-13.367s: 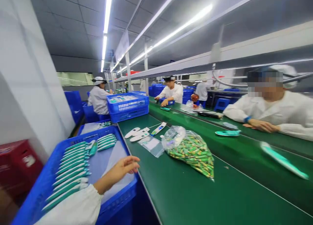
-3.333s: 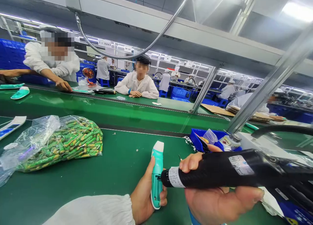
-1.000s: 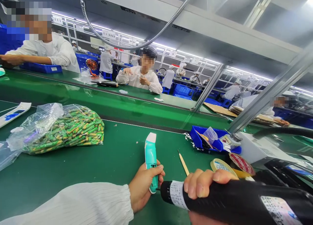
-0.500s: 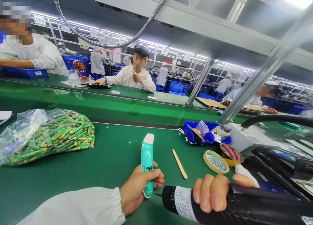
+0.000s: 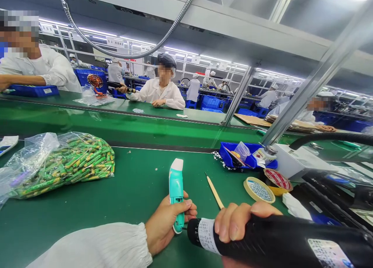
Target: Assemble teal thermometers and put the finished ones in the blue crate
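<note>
My left hand point(image 5: 166, 225) is closed round a teal and white handheld device point(image 5: 176, 190), held upright on the green bench. My right hand point(image 5: 241, 225) grips a thick black electric screwdriver point(image 5: 279, 244), lying level, with its tip against the lower end of the device. A white label wraps the tool's nose. A black cable runs off to the right from the tool.
A clear bag of green and yellow batteries point(image 5: 64, 163) lies to the left. A thin wooden stick point(image 5: 214, 190), tape rolls point(image 5: 259, 190), a small blue parts tray point(image 5: 244, 159) and a white box point(image 5: 297, 163) sit to the right. Other workers in white sit across the green conveyor point(image 5: 116, 120).
The screwdriver tip has moved in to meet the bottom of the device. My left hand keeps the device upright in about the same spot.
</note>
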Demonstrator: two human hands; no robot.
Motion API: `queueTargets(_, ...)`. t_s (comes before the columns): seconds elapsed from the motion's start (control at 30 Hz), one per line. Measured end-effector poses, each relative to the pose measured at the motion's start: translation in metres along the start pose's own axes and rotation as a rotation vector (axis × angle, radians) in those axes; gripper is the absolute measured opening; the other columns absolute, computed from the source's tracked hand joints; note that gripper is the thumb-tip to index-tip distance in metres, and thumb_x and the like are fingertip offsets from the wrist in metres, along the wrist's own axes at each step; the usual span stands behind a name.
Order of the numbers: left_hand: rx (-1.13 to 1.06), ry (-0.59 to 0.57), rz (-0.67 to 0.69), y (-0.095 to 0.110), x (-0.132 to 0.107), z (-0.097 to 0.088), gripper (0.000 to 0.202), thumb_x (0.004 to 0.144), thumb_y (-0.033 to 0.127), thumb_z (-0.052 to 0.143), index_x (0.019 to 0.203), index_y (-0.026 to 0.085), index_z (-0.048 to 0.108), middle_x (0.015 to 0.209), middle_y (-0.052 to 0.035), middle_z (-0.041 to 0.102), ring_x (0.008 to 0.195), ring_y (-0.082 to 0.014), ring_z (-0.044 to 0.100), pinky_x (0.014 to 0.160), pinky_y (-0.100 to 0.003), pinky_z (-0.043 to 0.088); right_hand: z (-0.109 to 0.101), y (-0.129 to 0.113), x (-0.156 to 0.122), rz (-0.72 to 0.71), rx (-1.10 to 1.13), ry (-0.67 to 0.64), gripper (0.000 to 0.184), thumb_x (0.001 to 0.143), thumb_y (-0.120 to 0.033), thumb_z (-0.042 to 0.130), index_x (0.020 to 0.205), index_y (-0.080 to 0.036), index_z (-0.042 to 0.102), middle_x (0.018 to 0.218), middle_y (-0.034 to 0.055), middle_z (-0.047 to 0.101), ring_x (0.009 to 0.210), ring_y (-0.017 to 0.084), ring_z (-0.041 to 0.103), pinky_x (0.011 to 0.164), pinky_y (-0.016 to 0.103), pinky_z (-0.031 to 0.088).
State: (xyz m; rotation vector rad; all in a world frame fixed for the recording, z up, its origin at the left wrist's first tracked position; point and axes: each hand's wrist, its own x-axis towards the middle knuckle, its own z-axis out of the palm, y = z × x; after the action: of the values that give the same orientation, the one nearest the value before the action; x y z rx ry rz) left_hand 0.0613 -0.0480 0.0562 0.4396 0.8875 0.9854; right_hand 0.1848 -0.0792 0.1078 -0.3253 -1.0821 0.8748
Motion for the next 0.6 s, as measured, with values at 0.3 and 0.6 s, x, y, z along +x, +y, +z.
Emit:
queueTargets(0.3, 0.017, -0.013, 0.009, -0.002, 0.001, -0.002, 0.025, 0.071, 0.013, 0.064, 0.091, 0.013, 0.048, 0.066, -0.0031, 0.065, 0.063, -0.012, 0.061, 0.068, -0.026, 0.047, -0.002, -0.006, 0.008, -0.004, -0.097, -0.039, 0.017, 0.084, -0.04, 0.045, 0.09, -0.032, 0.06, 0.048, -0.0016, 0.053, 0.039, 0.015, 0.052, 0.037, 0.026, 0.047)
queueTargets(0.6, 0.086, -0.087, -0.044, 0.005, -0.005, 0.001, 0.03, 0.066, 0.016, 0.07, 0.088, 0.012, 0.05, 0.062, -0.0025, 0.065, 0.06, -0.0121, 0.061, 0.062, -0.025, 0.046, -0.02, -0.013, 0.004, -0.059, -0.125, -0.003, 0.022, 0.087, -0.036, 0.04, 0.102, -0.032, 0.056, 0.05, -0.0018, 0.051, 0.04, 0.014, 0.049, 0.037, 0.027, 0.042)
